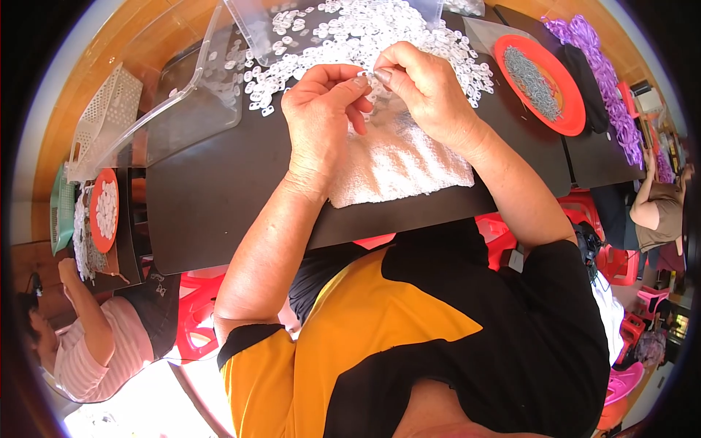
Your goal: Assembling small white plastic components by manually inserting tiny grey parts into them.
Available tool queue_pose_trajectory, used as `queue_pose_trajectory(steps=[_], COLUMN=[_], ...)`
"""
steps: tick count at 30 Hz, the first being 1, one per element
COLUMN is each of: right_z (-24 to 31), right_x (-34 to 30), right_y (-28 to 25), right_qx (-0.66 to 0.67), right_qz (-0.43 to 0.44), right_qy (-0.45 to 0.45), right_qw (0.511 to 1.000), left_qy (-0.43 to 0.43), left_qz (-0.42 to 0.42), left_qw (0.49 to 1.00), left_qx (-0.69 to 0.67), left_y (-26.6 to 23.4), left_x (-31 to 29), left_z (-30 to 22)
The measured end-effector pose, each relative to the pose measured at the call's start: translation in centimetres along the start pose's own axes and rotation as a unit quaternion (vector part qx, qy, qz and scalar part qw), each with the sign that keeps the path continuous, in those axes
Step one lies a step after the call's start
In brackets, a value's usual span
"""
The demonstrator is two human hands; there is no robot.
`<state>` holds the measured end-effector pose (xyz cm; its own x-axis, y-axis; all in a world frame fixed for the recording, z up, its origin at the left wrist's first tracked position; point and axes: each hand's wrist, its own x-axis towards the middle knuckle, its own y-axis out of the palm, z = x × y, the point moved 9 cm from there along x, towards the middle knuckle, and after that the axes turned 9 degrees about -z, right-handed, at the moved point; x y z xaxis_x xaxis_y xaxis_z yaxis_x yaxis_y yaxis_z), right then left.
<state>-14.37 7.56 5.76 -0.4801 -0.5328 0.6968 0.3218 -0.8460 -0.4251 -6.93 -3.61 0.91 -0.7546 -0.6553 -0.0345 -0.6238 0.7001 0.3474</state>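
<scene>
Above a pale towel (pixel 409 171) my two hands meet, fingertips almost touching. My left hand (pixel 321 102) is closed in a pinch on a small white plastic piece (pixel 363 74), of which only a bit shows. Thumb and forefinger of my right hand (pixel 431 91) are pressed together right beside it; whatever they hold is too small to make out. Just beyond the hands spreads a large heap of small white plastic pieces with holes (pixel 453 55). To the right, a red plate (pixel 573 109) carries a pile of thin grey metal pieces (pixel 531 82).
A clear plastic bin (pixel 255 36) stands behind the heap on the dark table (pixel 212 212). Purple strips (pixel 599 80) lie at the far right. On the left, another person (pixel 109 336) sits by a red plate of white pieces (pixel 106 212). A second person (pixel 657 212) is at right.
</scene>
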Motion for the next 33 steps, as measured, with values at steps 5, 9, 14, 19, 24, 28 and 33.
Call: queue_pose_trajectory(steps=[5,9,14,19,24,28,33], right_z=[-0.06,-0.07,0.11,0.21,0.2,0.2,0.18], right_x=[-0.05,-0.06,0.02,0.01,-0.06,-0.09,-0.23], right_y=[0.11,0.17,0.17,0.13,0.14,0.21,0.34], right_qx=[-0.003,-0.005,-0.005,-0.002,-0.001,-0.005,0.002], right_qz=[0.006,0.004,0.0,0.002,-0.006,-0.007,-0.013], right_qy=[0.007,0.005,0.001,0.007,-0.001,-0.003,-0.001], right_qw=[1.0,1.0,1.0,1.0,1.0,1.0,1.0], left_qy=[-0.003,-0.002,0.005,-0.005,-0.008,-0.008,-0.005], left_qz=[0.0,0.004,-0.008,-0.003,-0.011,-0.012,-0.008], left_qw=[1.0,1.0,1.0,1.0,1.0,1.0,1.0], left_qx=[0.009,0.015,0.0,0.016,0.016,0.014,0.022], left_y=[-0.12,-0.09,-0.13,-0.19,-0.18,-0.31,-0.12], left_x=[0.02,-0.03,0.01,-0.1,-0.26,-0.18,-0.27], left_z=[0.09,0.03,-0.05,-0.07,-0.13,-0.03,-0.07])
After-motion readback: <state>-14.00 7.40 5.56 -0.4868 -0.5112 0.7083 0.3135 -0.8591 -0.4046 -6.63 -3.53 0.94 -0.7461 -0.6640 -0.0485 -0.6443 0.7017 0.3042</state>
